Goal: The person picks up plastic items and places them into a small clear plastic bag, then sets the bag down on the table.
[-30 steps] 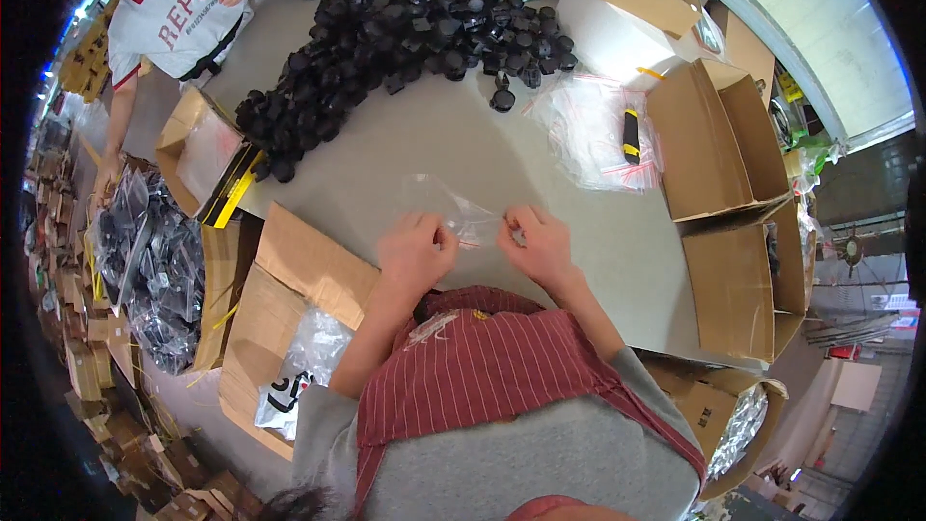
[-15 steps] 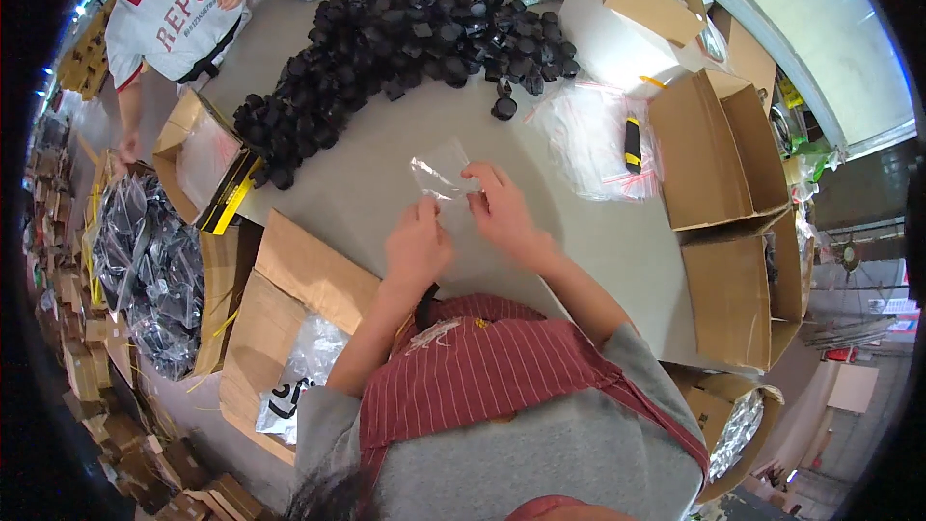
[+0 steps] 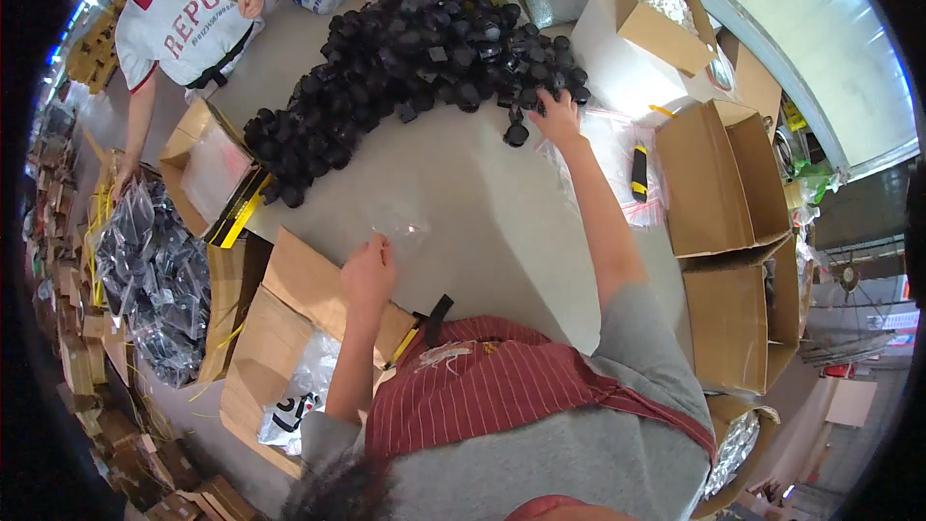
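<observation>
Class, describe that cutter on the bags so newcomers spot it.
By the right end of the black heap, clear bags lie on the grey table. The cutter rests on them: slim, opaque, black and yellow, unlike the see-through plastic beneath.

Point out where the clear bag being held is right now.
The clear bag is just left of the middle in the head view, pinched in the left hand, on the near side of the heap of black pieces.

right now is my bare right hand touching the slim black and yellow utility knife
Apart: the head view shows clear plastic bags between your right hand and the utility knife.
</observation>
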`<action>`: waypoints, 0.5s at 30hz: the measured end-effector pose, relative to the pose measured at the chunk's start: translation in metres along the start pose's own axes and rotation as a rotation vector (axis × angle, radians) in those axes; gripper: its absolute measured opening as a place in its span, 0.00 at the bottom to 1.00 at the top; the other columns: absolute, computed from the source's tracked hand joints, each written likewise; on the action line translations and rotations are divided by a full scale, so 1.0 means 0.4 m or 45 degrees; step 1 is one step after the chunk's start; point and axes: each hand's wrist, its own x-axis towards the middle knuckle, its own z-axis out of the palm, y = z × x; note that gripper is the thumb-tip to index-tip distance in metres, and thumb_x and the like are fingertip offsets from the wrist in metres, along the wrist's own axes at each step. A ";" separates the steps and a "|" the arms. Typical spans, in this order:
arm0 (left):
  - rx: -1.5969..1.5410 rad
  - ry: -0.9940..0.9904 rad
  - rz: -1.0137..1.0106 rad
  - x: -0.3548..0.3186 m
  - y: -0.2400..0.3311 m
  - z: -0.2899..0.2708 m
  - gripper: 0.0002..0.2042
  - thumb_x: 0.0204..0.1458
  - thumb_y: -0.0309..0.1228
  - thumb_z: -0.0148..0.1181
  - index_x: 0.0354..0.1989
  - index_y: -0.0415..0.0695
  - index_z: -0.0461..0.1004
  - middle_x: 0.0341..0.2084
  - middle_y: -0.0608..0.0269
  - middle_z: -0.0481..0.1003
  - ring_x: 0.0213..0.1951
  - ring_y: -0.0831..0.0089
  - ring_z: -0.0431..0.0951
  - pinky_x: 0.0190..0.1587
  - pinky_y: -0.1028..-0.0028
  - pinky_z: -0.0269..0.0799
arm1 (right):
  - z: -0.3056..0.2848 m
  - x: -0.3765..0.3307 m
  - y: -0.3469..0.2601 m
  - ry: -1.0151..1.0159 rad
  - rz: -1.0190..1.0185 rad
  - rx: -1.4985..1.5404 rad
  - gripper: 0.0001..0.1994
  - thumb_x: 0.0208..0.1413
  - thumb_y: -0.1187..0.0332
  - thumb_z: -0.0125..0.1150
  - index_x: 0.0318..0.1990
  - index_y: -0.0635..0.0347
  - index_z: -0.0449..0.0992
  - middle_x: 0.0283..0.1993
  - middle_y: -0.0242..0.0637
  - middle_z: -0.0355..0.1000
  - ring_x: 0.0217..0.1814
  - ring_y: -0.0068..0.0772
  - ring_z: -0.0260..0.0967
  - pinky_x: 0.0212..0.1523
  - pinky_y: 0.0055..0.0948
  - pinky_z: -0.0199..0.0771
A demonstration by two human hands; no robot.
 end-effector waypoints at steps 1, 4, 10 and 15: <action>-0.007 -0.082 0.017 0.001 0.010 0.001 0.07 0.55 0.35 0.55 0.38 0.49 0.73 0.29 0.57 0.76 0.32 0.52 0.78 0.33 0.55 0.74 | 0.027 0.006 0.044 -0.037 -0.035 -0.022 0.30 0.48 0.58 0.66 0.61 0.46 0.67 0.61 0.53 0.64 0.62 0.58 0.61 0.61 0.50 0.63; -0.007 -0.147 -0.001 -0.016 0.014 0.013 0.09 0.56 0.36 0.53 0.42 0.48 0.72 0.24 0.53 0.77 0.27 0.50 0.78 0.30 0.53 0.74 | 0.027 -0.055 0.007 -0.132 -0.112 0.134 0.26 0.49 0.60 0.65 0.57 0.51 0.70 0.54 0.51 0.71 0.58 0.53 0.67 0.57 0.47 0.68; 0.043 -0.081 0.137 -0.014 0.064 0.026 0.17 0.55 0.34 0.53 0.53 0.43 0.69 0.20 0.50 0.76 0.22 0.51 0.78 0.25 0.55 0.74 | -0.064 -0.348 -0.070 -0.247 0.494 1.819 0.21 0.48 0.65 0.60 0.51 0.61 0.71 0.47 0.47 0.74 0.52 0.46 0.71 0.51 0.45 0.71; 0.122 -0.092 0.370 0.029 0.127 0.036 0.23 0.49 0.29 0.53 0.57 0.43 0.68 0.20 0.53 0.76 0.21 0.55 0.78 0.23 0.58 0.74 | -0.100 -0.533 -0.094 -0.595 0.715 2.712 0.20 0.49 0.68 0.58 0.51 0.63 0.69 0.46 0.46 0.71 0.47 0.40 0.70 0.48 0.40 0.71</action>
